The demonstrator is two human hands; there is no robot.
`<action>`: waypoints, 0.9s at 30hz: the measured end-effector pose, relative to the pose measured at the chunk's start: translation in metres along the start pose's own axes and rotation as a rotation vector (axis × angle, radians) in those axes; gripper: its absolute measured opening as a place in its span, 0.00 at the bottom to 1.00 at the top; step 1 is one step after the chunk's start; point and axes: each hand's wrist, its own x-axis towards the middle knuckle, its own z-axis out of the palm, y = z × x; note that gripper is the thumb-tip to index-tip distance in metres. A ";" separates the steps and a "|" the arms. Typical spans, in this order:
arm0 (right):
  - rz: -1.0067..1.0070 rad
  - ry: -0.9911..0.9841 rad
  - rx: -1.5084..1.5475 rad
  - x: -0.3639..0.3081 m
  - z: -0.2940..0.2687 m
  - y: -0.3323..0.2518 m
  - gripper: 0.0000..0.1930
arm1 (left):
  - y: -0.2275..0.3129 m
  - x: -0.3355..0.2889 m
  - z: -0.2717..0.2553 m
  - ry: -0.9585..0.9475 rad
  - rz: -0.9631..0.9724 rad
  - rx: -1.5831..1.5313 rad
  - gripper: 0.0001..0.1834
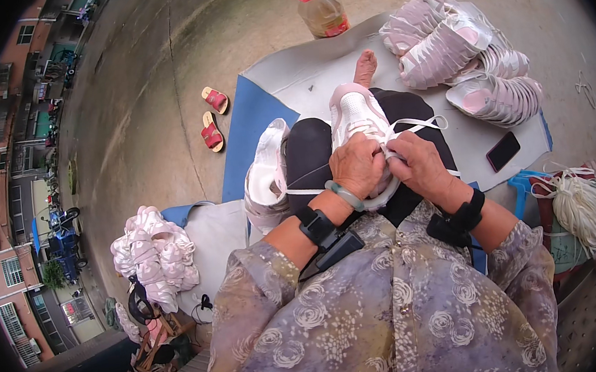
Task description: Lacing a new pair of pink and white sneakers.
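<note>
left hand (357, 166) curled on shoe (357, 111), exact hold hidden | right hand (419, 165) pinches lace (420, 124) | lacing looks partway, loose length remains

The setting is outdoors, in soft, even daylight. Stained grey-brown concrete ground (142, 129) spreads widely, split by a long thin crack (175, 76). A pale sheet with a blue section (253, 129) covers part of it. Along the left rim, tipped sideways, stands a reddish-brown building (3, 239) with barred windows (12, 271), a green shrub (53, 274) nearby.
</note>
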 end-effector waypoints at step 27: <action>0.147 0.052 0.067 -0.006 -0.001 0.006 0.18 | -0.183 -0.120 -0.107 -0.101 -0.300 0.611 0.08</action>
